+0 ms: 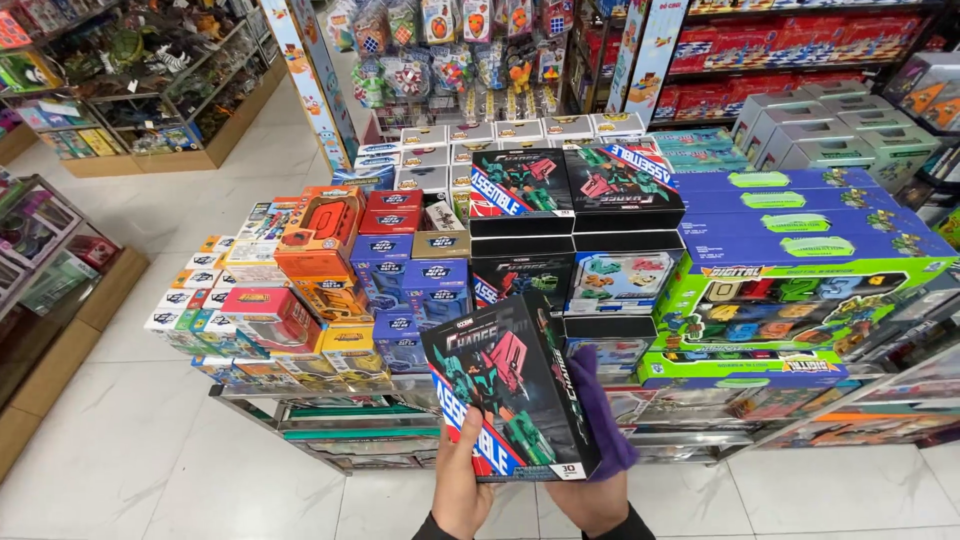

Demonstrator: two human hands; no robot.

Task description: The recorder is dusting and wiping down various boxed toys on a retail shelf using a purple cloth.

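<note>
A black toy box (508,395) with red and green robot pictures and a blue and red corner stripe is held up, tilted, in front of me. My left hand (462,492) grips its lower left edge from below. My right hand (597,497) supports its right side and also holds a purple cloth (603,412) pressed against the box. Matching black boxes (575,190) are stacked on the display table just beyond.
The display table (300,400) is packed with orange boxes (318,232), blue boxes (408,275) and green-rimmed boxes (790,305). Wooden shelves (60,300) stand at the left, glass cabinets (160,90) at the back left, toy racks behind. White tiled floor (150,460) lies around.
</note>
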